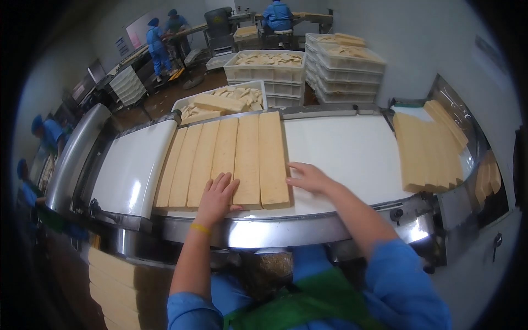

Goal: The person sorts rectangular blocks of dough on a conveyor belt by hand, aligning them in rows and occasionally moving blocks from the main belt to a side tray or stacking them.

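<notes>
Several long, pale-yellow slabs that look like bread or cake [223, 146] lie side by side on a white conveyor belt [344, 154]. My left hand [217, 198] rests on the near ends of the middle slabs, fingers stretched out and spread. A yellow band circles that wrist. Against the right side of the rightmost slab [274, 159], my right hand [309, 179] has its fingertips at the edge, thumb and fingers apart. Neither hand is wrapped round anything.
More slabs [426, 151] stand together at the belt's right end. Beyond the belt are a bin of broken pieces [264, 91] and stacked white crates [346, 74]. A metal rail [286, 234] runs along the near side. Co-workers in blue [158, 47] are farther back.
</notes>
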A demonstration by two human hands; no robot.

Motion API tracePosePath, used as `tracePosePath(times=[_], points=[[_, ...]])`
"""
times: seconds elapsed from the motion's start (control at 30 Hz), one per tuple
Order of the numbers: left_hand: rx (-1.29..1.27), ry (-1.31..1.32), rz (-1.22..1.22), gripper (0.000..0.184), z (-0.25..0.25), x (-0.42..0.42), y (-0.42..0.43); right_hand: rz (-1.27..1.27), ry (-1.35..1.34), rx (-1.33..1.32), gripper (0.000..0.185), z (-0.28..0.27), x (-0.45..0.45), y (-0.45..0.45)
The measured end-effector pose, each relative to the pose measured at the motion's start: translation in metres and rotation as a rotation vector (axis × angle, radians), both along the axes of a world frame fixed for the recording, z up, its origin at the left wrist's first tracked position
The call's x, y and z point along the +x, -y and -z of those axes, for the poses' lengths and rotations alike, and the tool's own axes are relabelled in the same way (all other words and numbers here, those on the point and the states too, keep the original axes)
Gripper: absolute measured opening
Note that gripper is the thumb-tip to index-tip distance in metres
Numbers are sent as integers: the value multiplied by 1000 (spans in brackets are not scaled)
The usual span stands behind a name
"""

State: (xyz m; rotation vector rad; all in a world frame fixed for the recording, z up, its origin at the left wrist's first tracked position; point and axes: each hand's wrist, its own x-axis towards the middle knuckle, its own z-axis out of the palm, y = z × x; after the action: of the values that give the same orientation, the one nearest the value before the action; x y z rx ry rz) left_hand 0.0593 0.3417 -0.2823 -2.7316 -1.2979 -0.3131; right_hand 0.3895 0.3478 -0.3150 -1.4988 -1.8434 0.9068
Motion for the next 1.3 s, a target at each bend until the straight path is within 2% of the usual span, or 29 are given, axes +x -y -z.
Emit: tracePosePath(times=[0.07,0.1,0.17,0.2,0.23,0.3,0.37,0.43,0.5,0.53,0.6,0.67,0.7,0.77,0.83,0.93,0.97,1.07,1.17,1.27,1.3], points=[[8,-5,-20,80,4,0,1,74,251,229,51,-13,54,36],[-3,9,-38,79,5,1,4,177,325,374,46,-15,90,53],[-22,38,-69,78,3,4,10,439,443,487,47,-19,169,85],[-27,57,-55,76,1,9,14,529,494,464,47,-31,202,105],[-30,77,-41,73,-1,15,17,614,721,338,55,-35,236,121],[-52,127,2,68,-6,32,27,715,826,291,64,-16,273,133],[-84,189,59,63,-12,58,38,841,954,240,79,-2,267,131],[-36,252,99,58,-2,76,48,1022,817,92,81,-21,221,114],[23,296,102,51,6,89,53,1010,608,-53,84,-22,192,90],[43,313,75,50,10,91,54,996,486,-5,78,-28,168,88],[87,346,25,48,19,94,53,893,-26,-30,66,-31,156,94],[128,360,19,46,26,93,52,656,-785,-167,54,-21,167,100],[149,367,16,45,27,94,50,676,-715,-34,44,3,189,107],[187,368,9,44,29,94,49,572,419,557,49,2,243,129],[209,375,9,44,31,93,50,719,721,161,60,-46,267,153],[176,382,-6,48,27,93,52,916,1065,373,67,3,289,151],[140,373,-13,51,21,95,55,900,1025,371,69,3,275,143],[78,320,17,58,2,109,61,969,659,106,72,-26,205,120],[65,276,170,62,-8,126,57,895,343,319,63,-2,184,114],[-117,249,226,61,-12,139,48,601,-714,-46,50,9,237,131],[-127,277,232,59,-14,144,47,562,-21,331,42,2,255,146]])
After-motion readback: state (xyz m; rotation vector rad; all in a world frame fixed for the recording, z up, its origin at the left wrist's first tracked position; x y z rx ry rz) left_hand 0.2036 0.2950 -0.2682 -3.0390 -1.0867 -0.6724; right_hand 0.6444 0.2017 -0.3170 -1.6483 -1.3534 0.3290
